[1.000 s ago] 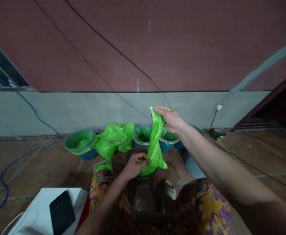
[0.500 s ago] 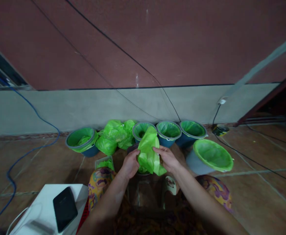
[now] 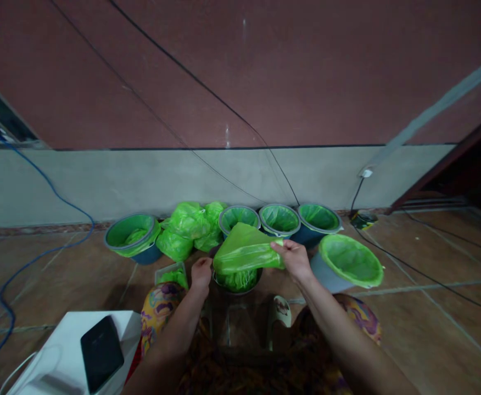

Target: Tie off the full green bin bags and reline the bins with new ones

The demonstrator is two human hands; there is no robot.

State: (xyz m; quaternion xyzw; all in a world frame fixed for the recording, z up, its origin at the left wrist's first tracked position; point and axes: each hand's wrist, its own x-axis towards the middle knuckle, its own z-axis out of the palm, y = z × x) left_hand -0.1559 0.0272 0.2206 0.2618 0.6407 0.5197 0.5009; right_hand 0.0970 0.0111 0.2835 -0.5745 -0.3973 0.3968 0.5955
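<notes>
A bright green plastic bag [image 3: 242,251] is stretched sideways between my two hands over a dark round bin [image 3: 237,285]. My left hand [image 3: 201,272] is closed on the bag's left side at the bin's rim. My right hand [image 3: 294,258] pinches the bag's right edge a little higher. Part of the bag hangs inside the bin. My knees in patterned cloth [image 3: 158,307] flank the bin.
Three blue bins lined with green bags [image 3: 279,219] stand along the wall, another bin [image 3: 131,238] to the left, and a grey bin [image 3: 347,266] tilts at the right. Loose green bags [image 3: 189,227] lie between them. A white box with a black phone [image 3: 100,351] is at lower left. Cables run over the floor.
My right hand came down from high above the bin, met the left hand at the bag, then pulled right, spreading the bag open across the bin.
</notes>
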